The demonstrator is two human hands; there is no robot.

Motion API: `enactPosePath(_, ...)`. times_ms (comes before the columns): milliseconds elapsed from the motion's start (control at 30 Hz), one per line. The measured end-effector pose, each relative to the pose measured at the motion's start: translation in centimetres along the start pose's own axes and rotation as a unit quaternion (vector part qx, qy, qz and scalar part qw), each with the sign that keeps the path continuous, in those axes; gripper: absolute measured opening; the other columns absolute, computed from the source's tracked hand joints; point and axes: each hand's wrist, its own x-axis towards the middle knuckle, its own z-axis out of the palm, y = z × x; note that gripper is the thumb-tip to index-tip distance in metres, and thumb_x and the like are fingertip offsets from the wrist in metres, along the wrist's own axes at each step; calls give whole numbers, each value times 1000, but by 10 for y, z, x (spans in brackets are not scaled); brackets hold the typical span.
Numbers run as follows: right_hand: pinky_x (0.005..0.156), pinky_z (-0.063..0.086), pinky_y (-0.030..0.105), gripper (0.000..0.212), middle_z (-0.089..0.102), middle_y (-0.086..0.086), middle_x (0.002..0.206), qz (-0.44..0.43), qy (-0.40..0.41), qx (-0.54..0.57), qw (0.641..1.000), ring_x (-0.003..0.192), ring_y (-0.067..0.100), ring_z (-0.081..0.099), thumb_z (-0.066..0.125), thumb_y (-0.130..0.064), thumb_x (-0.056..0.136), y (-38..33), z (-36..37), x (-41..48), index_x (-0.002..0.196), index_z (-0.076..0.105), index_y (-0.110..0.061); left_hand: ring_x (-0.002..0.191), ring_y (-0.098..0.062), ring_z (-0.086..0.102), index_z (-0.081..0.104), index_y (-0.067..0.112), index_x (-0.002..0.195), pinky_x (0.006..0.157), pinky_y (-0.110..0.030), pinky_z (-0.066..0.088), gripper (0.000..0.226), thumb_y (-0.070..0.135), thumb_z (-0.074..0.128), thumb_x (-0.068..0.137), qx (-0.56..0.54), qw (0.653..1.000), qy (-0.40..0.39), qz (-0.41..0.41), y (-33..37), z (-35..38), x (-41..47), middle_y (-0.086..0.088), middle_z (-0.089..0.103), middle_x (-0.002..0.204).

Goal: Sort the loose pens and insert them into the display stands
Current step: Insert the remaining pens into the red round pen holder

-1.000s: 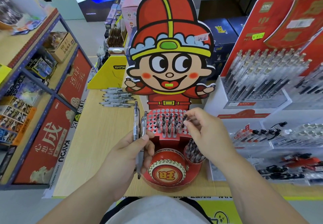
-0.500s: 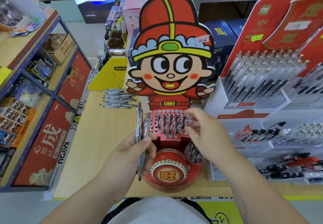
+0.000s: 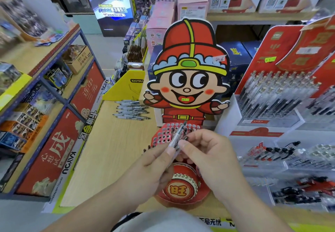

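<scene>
A red cartoon-figure display stand (image 3: 188, 90) stands on the wooden shelf, with a perforated red pen rack (image 3: 163, 135) at its foot and a round red drum (image 3: 181, 190) below. My left hand (image 3: 154, 170) grips clear pens (image 3: 176, 135) that tilt up and right over the rack. My right hand (image 3: 206, 152) meets them, its fingertips pinching one pen near the left thumb. Several loose pens (image 3: 132, 110) lie in a pile on the shelf, behind and left of the stand.
A white and red display (image 3: 282, 94) full of pens rises at the right, with trays of pens (image 3: 290, 159) below it. A yellow cardboard box (image 3: 125, 86) sits behind the loose pile. Blue shelving (image 3: 45, 90) with boxes lines the left side.
My left hand has swung its pens from upright at the stand's left to tilted over the rack. My right hand left the rack holes and came to the pens.
</scene>
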Motion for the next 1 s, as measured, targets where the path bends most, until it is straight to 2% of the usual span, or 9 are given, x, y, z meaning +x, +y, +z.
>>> enactPosePath(167, 66, 56, 27, 19, 74, -1, 77, 25, -4, -9, 1000, 73, 16, 71, 81, -16, 81, 4, 4, -4, 84, 71, -32, 41, -12, 34, 59, 25, 107, 41, -23, 29, 26, 41, 39, 106, 48, 998, 28, 26, -8, -7, 1, -9, 42, 59)
enactPosePath(233, 65, 55, 26, 16, 74, 4, 76, 32, -6, 7, 999, 74, 19, 72, 78, -11, 83, 4, 4, -3, 83, 72, -25, 48, -21, 51, 62, 27, 106, 47, -29, 40, 27, 43, 39, 106, 62, 997, 46, 28, -10, -9, 3, -14, 61, 70)
enactPosePath(300, 63, 54, 22, 11, 73, 7, 76, 41, 6, 28, 999, 73, 20, 72, 75, -6, 85, 4, 1, -1, 86, 71, -17, 64, -18, 61, 68, 29, 96, 59, -28, 48, 30, 38, 41, 105, 73, 992, 105, 24, -14, -16, 6, -9, 69, 81)
enactPosePath(400, 61, 54, 21, 9, 73, 7, 77, 54, 35, 45, 997, 73, 18, 72, 68, -2, 89, 4, -9, 3, 91, 69, -11, 67, -18, 50, 73, 32, 89, 67, -33, 41, 37, 30, 41, 106, 101, 979, 178, 15, -18, -29, 10, -1, 54, 69)
enactPosePath(533, 65, 56, 26, 14, 70, 7, 77, 41, 93, 30, 994, 72, 20, 69, 63, 0, 93, 5, -24, 10, 89, 68, -12, 63, -24, 28, 68, 29, 95, 64, -42, 26, 33, 27, 38, 108, 68, 981, 181, -7, -18, -39, 9, -6, 34, 67)
enactPosePath(667, 76, 58, 42, 13, 68, 9, 81, 11, 128, -19, 992, 75, 26, 68, 64, -4, 92, 10, -36, 16, 90, 68, -16, 56, -16, 33, 59, 40, 98, 60, -38, 31, 19, 41, 41, 104, 58, 986, 154, 10, -20, -39, 10, 4, 37, 62)
enactPosePath(833, 77, 59, 44, 14, 69, 9, 83, -17, 158, -48, 986, 79, 33, 67, 66, -5, 91, 15, -44, 20, 91, 69, -19, 69, -14, 55, 65, 29, 85, 66, -24, 44, 30, 23, 45, 106, 75, 983, 164, 30, -26, -41, 24, 2, 58, 72)
enactPosePath(933, 77, 56, 42, 20, 71, 4, 82, -30, 176, -55, 982, 77, 28, 68, 68, -6, 90, 15, -49, 21, 90, 70, -25, 62, -17, 44, 64, 17, 96, 64, -36, 36, 26, 21, 41, 108, 69, 982, 174, 19, -25, -44, 33, -4, 48, 67)
enactPosePath(1000, 79, 56, 43, 25, 73, 3, 84, -34, 178, -61, 981, 78, 23, 68, 69, -5, 89, 14, -52, 23, 91, 70, -30, 59, -19, 33, 61, 24, 100, 61, -40, 29, 25, 23, 38, 109, 37, 984, 172, 26, -21, -44, 39, -7, 38, 70)
